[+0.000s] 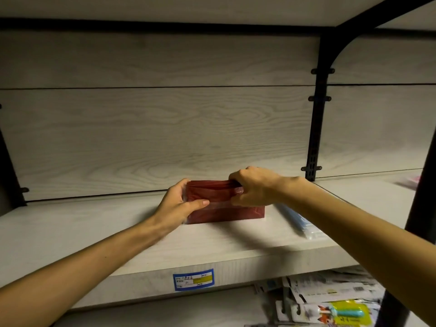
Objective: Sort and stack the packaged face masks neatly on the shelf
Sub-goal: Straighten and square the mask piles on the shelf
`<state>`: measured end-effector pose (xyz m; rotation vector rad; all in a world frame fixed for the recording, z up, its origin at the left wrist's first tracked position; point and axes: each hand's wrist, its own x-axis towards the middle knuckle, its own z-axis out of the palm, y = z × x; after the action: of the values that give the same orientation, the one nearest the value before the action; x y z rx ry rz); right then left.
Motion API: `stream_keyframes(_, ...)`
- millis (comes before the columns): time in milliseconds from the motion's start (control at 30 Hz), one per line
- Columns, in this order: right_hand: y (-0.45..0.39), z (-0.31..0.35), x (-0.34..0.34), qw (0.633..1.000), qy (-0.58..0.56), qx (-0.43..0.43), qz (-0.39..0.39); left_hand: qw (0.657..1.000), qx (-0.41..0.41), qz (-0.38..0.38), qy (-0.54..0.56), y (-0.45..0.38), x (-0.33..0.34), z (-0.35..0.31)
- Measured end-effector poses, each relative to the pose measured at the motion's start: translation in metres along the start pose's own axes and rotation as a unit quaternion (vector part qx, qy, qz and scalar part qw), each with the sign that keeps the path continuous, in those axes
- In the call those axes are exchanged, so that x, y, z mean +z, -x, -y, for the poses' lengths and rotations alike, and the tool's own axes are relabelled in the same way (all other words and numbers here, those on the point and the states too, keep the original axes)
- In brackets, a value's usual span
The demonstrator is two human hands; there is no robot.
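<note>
On the shelf (94, 232), both hands (179, 204) grip the red mask pack (219, 208) between them.

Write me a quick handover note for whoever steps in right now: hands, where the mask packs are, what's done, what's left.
Left hand: grips the left end of the red mask pack, thumb across its front.
Right hand: fingers curled over the pack's top right edge.
Red pack stands on the shelf, near the back panel.
Blue mask packs lie flat on the shelf to its right, partly behind the right forearm.
Done: red pack is on the shelf.
Left: release it squared up, then probably stack the blue packs beside it. Other packets on the lower shelf look unsorted.
</note>
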<state>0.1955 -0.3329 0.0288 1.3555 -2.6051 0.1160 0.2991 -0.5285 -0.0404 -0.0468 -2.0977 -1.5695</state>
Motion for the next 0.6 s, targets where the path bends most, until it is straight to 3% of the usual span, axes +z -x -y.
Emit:
stream_keyframes(67, -0.003, -0.002, -0.002, 1.000, -0.025, 0.000, -0.015, 0.999, 0.014, -0.032, -0.024, -0.003, -0.002, -0.006)
stream_keyframes(133, -0.004, -0.007, -0.003, 0.996, -0.085, 0.004, -0.037, 0.990, 0.022, -0.130, -0.058, -0.011, -0.003, -0.011)
stream_keyframes(233, -0.003, -0.013, 0.006, 0.959, -0.260, 0.019, -0.110, 0.970, -0.026, -0.242, 0.007, -0.027, -0.004, -0.020)
stream_keyframes(300, -0.003, -0.009, 0.021, 0.890, -0.412, 0.047, -0.190, 0.975, -0.063, -0.210, 0.042, -0.033, 0.005, -0.026)
stream_keyframes(400, -0.002, 0.006, 0.053, 0.761, -0.590, 0.088, -0.255, 0.990, -0.089, -0.095, 0.062, -0.030, 0.035, -0.024)
stream_keyframes(467, 0.000, 0.013, 0.070, 0.741, -0.615, 0.101, -0.252, 0.991, -0.095, -0.063, 0.067, -0.025, 0.056, -0.018)
stream_keyframes(600, 0.006, 0.010, 0.074, 0.747, -0.612, 0.118, -0.232, 0.987, -0.064, -0.145, -0.017, -0.020, 0.071, -0.012)
